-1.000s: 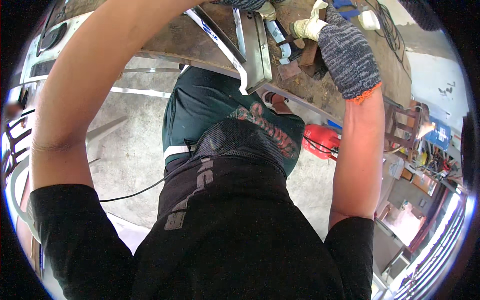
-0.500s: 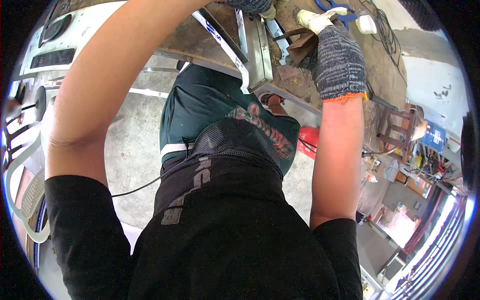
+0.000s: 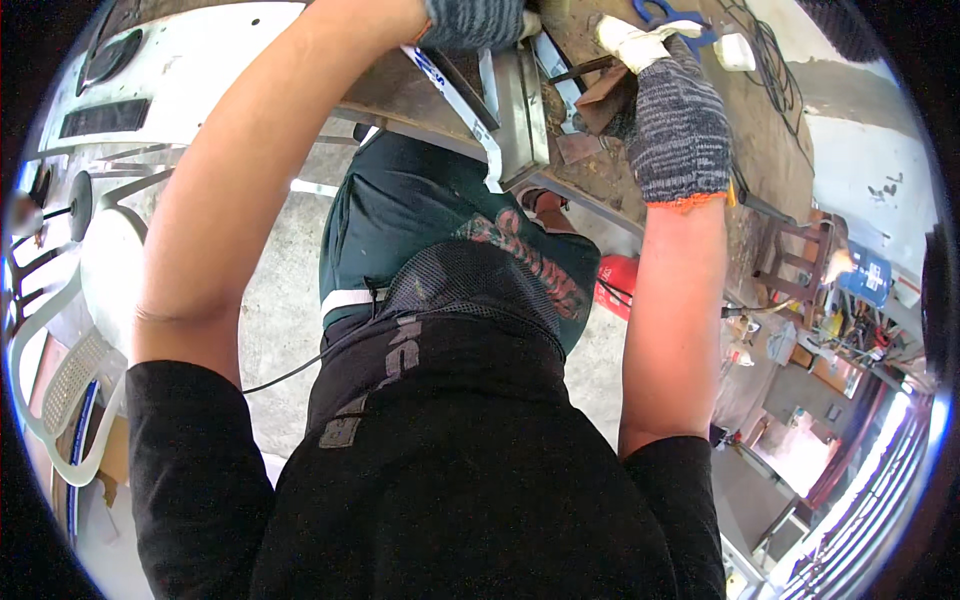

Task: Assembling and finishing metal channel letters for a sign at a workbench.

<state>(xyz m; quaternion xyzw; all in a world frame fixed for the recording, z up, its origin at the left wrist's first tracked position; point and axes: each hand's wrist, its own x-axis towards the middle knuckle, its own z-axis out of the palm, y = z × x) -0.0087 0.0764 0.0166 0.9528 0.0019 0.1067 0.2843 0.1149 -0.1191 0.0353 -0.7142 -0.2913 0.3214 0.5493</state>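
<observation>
Grey knitted work gloves cover both hands in the head view, two gloves in all. The right hand (image 3: 672,120), in a grey-flecked glove with an orange cuff, is curled around a thin dark metal rod (image 3: 585,68) and a rusty brown flat metal piece (image 3: 600,92); its pale fingertips (image 3: 628,40) close together over them at the rusty workbench top (image 3: 770,130). The left hand (image 3: 478,20) sits at the very top edge, cut off by the frame, so whether its fingers are apart or closed cannot be told; it rests just above one grey rectangular metal box section (image 3: 522,110) that lies on the bench edge beside one white strip with blue markings (image 3: 462,105).

One pair of blue-handled scissors (image 3: 668,14) and one small white block (image 3: 735,52) lie further back on the bench, the scissors partly cut off. One red object (image 3: 618,285) shows below the bench, half hidden behind the right forearm. At left, one white plastic chair (image 3: 60,330) bends along the rim. The cluttered shelves at right are too small to make out.
</observation>
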